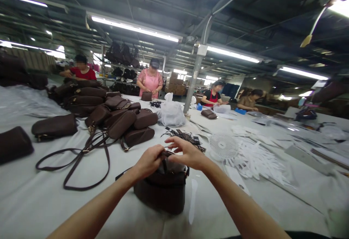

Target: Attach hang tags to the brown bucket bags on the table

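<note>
Left hand (151, 161) was pinched onto top of brown bag (159, 194), set upright below; right hand (188, 154) was held wide alongside.

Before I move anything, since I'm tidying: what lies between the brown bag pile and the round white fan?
In the head view, dark strips and, farther back, a white plastic bag.

No readable text, brands, numbers or signs in view.
</note>
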The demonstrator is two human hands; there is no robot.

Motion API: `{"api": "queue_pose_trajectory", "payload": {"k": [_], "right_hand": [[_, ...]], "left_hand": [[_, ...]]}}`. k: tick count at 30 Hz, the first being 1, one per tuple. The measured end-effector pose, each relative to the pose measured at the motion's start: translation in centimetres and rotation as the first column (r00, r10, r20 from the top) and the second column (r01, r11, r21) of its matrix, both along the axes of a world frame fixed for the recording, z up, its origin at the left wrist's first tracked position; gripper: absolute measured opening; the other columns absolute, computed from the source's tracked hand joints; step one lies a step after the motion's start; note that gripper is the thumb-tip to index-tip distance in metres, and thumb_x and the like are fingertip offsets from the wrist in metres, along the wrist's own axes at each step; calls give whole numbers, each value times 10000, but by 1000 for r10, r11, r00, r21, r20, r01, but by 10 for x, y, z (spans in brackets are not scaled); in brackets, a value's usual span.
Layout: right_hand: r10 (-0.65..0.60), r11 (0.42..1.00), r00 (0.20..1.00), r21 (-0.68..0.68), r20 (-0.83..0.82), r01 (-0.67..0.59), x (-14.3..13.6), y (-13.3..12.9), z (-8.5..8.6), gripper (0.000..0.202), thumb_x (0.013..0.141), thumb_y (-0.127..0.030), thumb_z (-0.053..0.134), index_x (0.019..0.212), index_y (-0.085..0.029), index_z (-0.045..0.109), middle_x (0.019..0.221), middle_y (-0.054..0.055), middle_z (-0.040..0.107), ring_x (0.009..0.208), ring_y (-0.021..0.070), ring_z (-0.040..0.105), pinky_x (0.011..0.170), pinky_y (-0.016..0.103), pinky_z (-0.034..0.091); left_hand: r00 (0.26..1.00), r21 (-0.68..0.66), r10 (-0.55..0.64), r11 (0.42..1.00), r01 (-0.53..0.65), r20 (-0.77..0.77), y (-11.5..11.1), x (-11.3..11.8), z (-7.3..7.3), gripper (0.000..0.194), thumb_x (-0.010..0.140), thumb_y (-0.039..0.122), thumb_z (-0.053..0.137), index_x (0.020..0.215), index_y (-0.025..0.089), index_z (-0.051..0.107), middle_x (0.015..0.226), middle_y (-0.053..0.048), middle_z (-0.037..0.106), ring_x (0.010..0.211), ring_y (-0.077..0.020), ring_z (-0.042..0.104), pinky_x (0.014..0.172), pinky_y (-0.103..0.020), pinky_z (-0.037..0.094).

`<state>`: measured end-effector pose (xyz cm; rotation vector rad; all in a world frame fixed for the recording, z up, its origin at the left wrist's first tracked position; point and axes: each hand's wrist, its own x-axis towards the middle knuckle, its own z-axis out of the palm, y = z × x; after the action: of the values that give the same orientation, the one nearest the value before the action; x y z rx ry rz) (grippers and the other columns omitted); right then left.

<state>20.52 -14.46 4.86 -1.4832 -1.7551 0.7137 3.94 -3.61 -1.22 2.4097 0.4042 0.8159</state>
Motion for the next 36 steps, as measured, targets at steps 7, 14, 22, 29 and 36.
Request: {"api": "queue_pose_trajectory", "payload": {"k": [7, 14, 22, 29, 36], "right_hand": [[-339, 939, 937, -91, -85, 331, 13, -55, -77, 724, 660, -299, 731, 1320, -224, 443, 1245, 92, 560, 1111, 264, 544, 935, 416, 453], [-475, 805, 856, 293, -204, 516, -14, -42, -115, 215, 814, -335, 593, 988, -209, 588, 1086, 82, 548, 998, 230, 527, 720, 308, 485], [-380, 871, 914, 276, -145, 406, -3, -45, -94, 127, 714, -184, 689, 811, -199, 610, 876, 20, 552, 807, 178, 520, 689, 290, 433], [-276, 866, 861, 278, -428, 416, -2, -56, -111, 273, 734, -214, 646, 1001, -210, 590, 956, 35, 603, 872, 196, 580, 767, 319, 496], [-320, 801, 729, 238, -606, 549, -7, -49, -114, 213, 727, -257, 665, 900, -202, 553, 801, 7, 607, 747, 173, 590, 693, 288, 501]], "left_hand": [[981, 208, 178, 965, -158, -80, -16, 7, 2, 213, 792, 52, 406, 844, 169, 576, 892, -57, 613, 867, -191, 547, 790, -302, 441], [974, 116, 186, 978, -171, -132, 2, 14, 5, 288, 725, 15, 372, 825, 168, 594, 818, -35, 624, 785, -172, 566, 723, -270, 448], [1000, 412, -12, 911, 0, 26, -53, 4, 22, 181, 903, 128, 403, 913, 165, 580, 934, -72, 592, 881, -192, 555, 808, -309, 460], [944, 393, 63, 917, 74, -325, -81, 22, 4, 155, 861, 125, 534, 1007, 174, 542, 1021, -61, 642, 954, -238, 598, 823, -348, 482], [884, 423, 256, 903, -75, -391, -91, 35, 9, 152, 861, 106, 462, 973, 156, 552, 935, -85, 667, 888, -272, 626, 769, -383, 490]]}}
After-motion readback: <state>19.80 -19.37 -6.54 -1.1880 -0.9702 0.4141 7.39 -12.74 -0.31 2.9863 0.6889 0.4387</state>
